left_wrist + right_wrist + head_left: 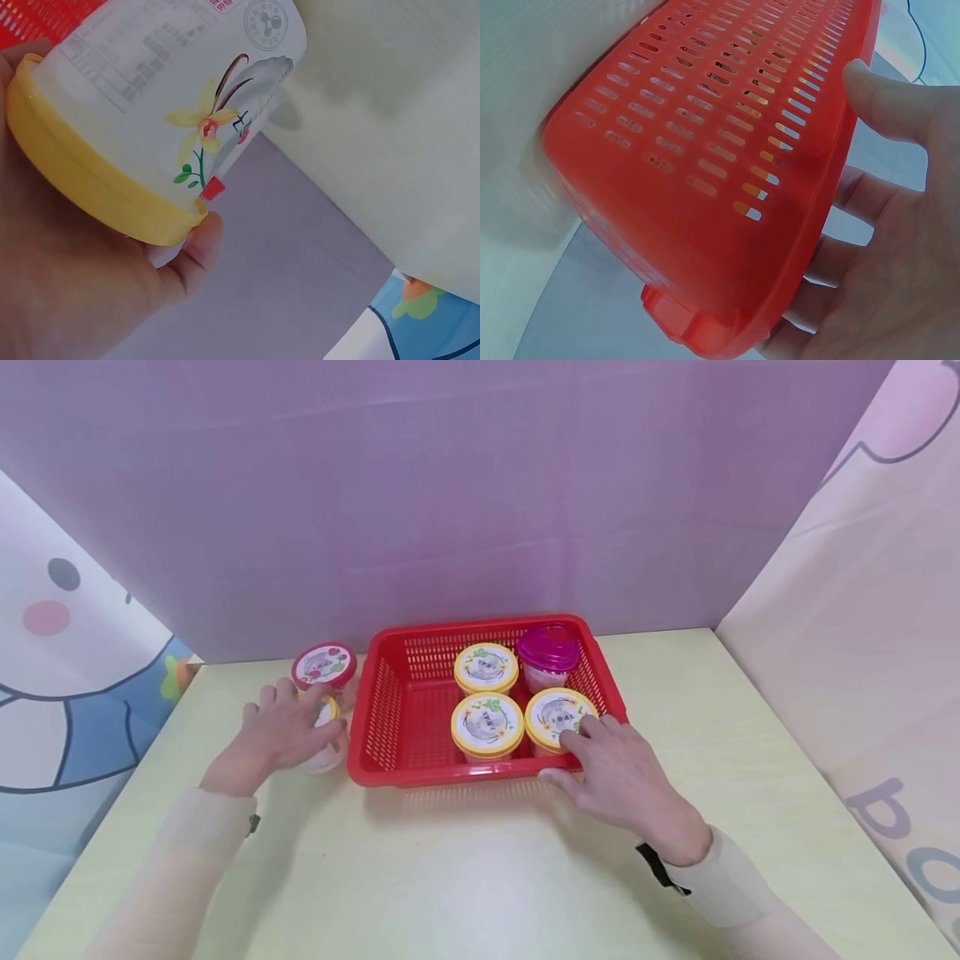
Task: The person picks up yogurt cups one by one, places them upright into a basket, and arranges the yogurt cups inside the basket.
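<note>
A red plastic basket (420, 776) with slotted walls stands at the back of the table. My right hand (624, 774) holds its front rim near the right corner, thumb outside and fingers over the rim, as the right wrist view shows. To the basket's left, my left hand (279, 732) grips a white cup (161, 105) by its yellow lid (90, 176). A yellow vanilla flower is printed on that cup's side. Inside the basket sit three yellow-lidded cups (487, 724) and one cup with a magenta lid (550, 647), toward the middle and right.
Just behind my left hand stands a cup with a dark red lid (325, 664), close to the basket's left wall. A purple cloth (480, 502) hangs behind the pale table (450, 877). Printed cloths (877, 635) border both sides.
</note>
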Available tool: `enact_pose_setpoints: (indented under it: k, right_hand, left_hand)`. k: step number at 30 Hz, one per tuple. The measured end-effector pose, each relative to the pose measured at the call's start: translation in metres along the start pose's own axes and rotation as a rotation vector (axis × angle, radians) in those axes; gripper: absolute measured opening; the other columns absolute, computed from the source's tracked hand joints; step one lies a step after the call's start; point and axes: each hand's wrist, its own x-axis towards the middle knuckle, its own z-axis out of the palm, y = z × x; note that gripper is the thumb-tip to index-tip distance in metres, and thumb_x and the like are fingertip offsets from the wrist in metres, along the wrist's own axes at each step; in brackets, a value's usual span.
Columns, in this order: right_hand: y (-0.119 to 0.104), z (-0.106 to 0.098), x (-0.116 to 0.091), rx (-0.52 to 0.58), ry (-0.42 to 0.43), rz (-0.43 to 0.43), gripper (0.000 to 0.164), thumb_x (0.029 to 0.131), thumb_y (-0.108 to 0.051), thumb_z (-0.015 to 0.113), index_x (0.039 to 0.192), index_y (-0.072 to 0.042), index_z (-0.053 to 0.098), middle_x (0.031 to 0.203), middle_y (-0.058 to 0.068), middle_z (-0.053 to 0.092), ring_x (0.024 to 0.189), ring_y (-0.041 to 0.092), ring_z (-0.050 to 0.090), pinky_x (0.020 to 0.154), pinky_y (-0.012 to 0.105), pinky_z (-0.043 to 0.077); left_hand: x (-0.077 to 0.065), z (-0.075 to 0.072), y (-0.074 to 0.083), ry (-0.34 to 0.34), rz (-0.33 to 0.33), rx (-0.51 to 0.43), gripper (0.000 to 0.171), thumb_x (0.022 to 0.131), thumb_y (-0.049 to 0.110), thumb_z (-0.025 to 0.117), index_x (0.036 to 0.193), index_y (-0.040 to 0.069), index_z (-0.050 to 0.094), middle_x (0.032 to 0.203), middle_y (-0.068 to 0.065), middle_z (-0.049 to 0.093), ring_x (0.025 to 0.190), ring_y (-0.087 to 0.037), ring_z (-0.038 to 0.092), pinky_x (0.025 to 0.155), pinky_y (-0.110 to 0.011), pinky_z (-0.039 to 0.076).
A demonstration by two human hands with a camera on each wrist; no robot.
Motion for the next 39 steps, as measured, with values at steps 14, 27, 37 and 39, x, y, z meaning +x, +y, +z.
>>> enact_pose_setpoints:
  k: [14, 27, 37, 39]
  right_hand:
    - [-0.001, 0.000, 0.000, 0.010, -0.012, 0.010, 0.056, 0.082, -0.049, 0.080, 0.119, -0.008, 0.071, 0.108, 0.013, 0.064, 0.093, 0.026, 0.056, 0.080, 0.047, 0.054]
    - [0.000, 0.000, -0.001, 0.002, 0.003, -0.003, 0.053, 0.083, -0.048, 0.080, 0.117, -0.008, 0.072, 0.108, 0.014, 0.064, 0.091, 0.027, 0.057, 0.079, 0.046, 0.053]
    - [0.001, 0.000, -0.001, 0.000, 0.010, -0.007, 0.055, 0.083, -0.049, 0.079, 0.118, -0.008, 0.072, 0.108, 0.013, 0.064, 0.091, 0.026, 0.057, 0.078, 0.046, 0.054]
    - [0.001, 0.000, -0.001, -0.001, 0.008, -0.008, 0.055, 0.083, -0.049, 0.079, 0.118, -0.008, 0.071, 0.108, 0.013, 0.064, 0.092, 0.026, 0.057, 0.079, 0.046, 0.054]
  left_hand:
    - [0.001, -0.016, 0.008, 0.024, 0.001, -0.028, 0.077, 0.091, 0.060, 0.058, 0.148, 0.013, 0.038, 0.137, -0.031, 0.037, 0.118, -0.050, 0.037, 0.092, -0.069, 0.042]
    - [0.000, -0.033, 0.019, 0.064, 0.042, -0.012, 0.070, 0.092, 0.054, 0.060, 0.144, 0.013, 0.039, 0.135, -0.031, 0.038, 0.119, -0.051, 0.036, 0.092, -0.070, 0.042]
    - [0.003, -0.044, 0.028, 0.094, 0.039, 0.017, 0.073, 0.090, 0.052, 0.063, 0.148, 0.013, 0.040, 0.133, -0.029, 0.040, 0.119, -0.049, 0.038, 0.092, -0.069, 0.043]
    - [0.003, -0.044, 0.029, 0.096, 0.040, 0.014, 0.074, 0.089, 0.053, 0.064, 0.148, 0.014, 0.041, 0.133, -0.029, 0.040, 0.119, -0.049, 0.039, 0.092, -0.069, 0.043]
